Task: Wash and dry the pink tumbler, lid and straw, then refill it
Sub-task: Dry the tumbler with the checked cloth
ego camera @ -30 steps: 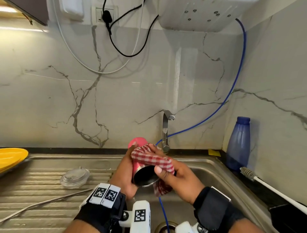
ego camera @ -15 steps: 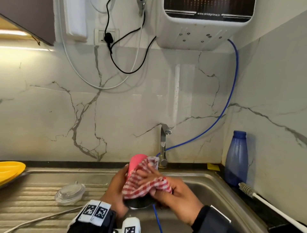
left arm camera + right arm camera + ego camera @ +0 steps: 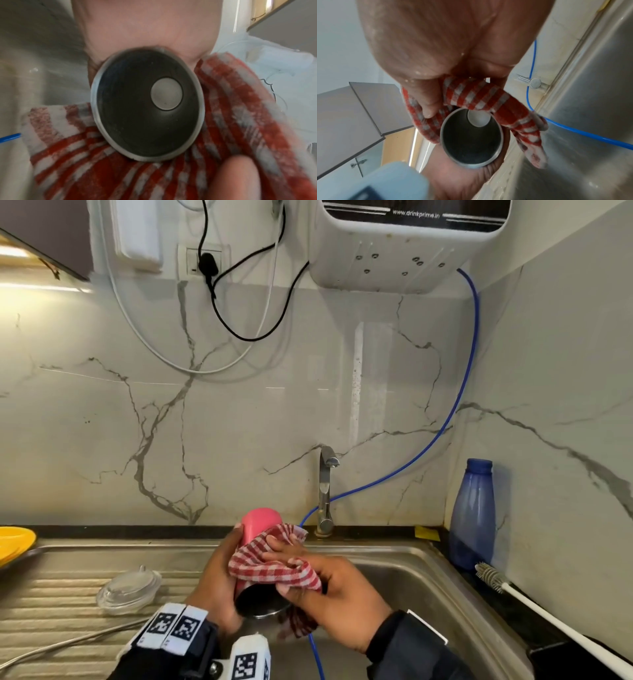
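The pink tumbler lies tilted over the sink, base toward the wall, open steel mouth toward me. My left hand grips its left side. My right hand holds a red-and-white checked cloth wrapped over the tumbler's body, fingers pressing it on. Both wrist views look into the tumbler's dark steel inside, with the cloth round the rim. The clear lid lies on the drainboard at left. A thin metal straw lies in front of it.
The steel sink basin is below my hands, the tap behind them. A blue hose runs from the wall purifier into the sink. A blue bottle and a white bottle brush are at right, a yellow plate far left.
My right hand has slid the cloth along the tumbler's body, from its mouth end toward its base. The head view has tilted upward, showing more of the purifier.
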{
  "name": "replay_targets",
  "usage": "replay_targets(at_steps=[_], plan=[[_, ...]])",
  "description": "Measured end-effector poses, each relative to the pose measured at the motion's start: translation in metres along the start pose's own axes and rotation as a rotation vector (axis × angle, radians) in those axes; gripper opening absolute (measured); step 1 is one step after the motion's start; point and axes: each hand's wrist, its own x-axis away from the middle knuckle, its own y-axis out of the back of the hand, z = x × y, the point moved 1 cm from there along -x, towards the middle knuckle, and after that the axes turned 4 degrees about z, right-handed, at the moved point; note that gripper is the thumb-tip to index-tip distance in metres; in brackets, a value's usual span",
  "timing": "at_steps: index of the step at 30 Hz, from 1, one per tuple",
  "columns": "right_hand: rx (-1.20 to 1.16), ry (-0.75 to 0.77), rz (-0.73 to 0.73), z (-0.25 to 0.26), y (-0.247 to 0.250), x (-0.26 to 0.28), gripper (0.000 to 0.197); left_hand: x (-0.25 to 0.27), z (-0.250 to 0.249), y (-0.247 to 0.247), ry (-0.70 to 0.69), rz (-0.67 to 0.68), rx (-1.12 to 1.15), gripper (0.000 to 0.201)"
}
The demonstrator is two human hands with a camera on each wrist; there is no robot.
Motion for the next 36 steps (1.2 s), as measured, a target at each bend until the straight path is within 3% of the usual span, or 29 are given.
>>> replay_targets(at_steps=[6, 9, 11, 12, 14, 19, 22, 26, 30, 36], plan=[[-0.086, -0.026, -0.255, -0.001, 0.024, -0.001, 0.042, 0.005, 0.030, -0.038, -0.013, 0.023, -0.246, 0.055], [-0.080, -0.056, -0.226, -0.002, 0.023, 0.000, 0.043, 0.005, 0.029, -0.039, -0.014, 0.024, -0.212, 0.058], [-0.015, -0.074, -0.147, -0.003, 0.015, 0.002, 0.037, 0.002, 0.020, -0.025, -0.008, 0.146, -0.106, 0.069], [-0.001, -0.089, -0.081, 0.000, 0.010, 0.003, 0.034, 0.001, 0.015, -0.017, 0.018, 0.140, -0.060, 0.075], [0.037, -0.093, 0.007, 0.003, 0.004, 0.004, 0.034, -0.004, 0.006, 0.003, 0.029, 0.004, -0.061, 0.086], [0.012, -0.075, -0.172, 0.001, 0.016, 0.001, 0.040, -0.012, 0.012, 0.000, -0.020, -0.097, -0.087, 0.064], [-0.062, -0.123, -0.238, 0.001, 0.019, 0.004, 0.034, -0.009, 0.016, -0.011, -0.058, -0.057, -0.105, 0.062], [-0.114, -0.086, -0.162, 0.006, 0.007, 0.006, 0.033, -0.005, 0.010, -0.009, 0.026, -0.018, -0.051, 0.072], [0.161, 0.036, 0.050, 0.009, -0.002, 0.006, 0.041, -0.005, 0.004, 0.005, 0.083, 0.029, 0.073, 0.081], [-0.088, -0.090, -0.242, 0.009, 0.025, 0.005, 0.037, -0.009, 0.019, -0.021, 0.005, -0.087, -0.056, 0.062]])
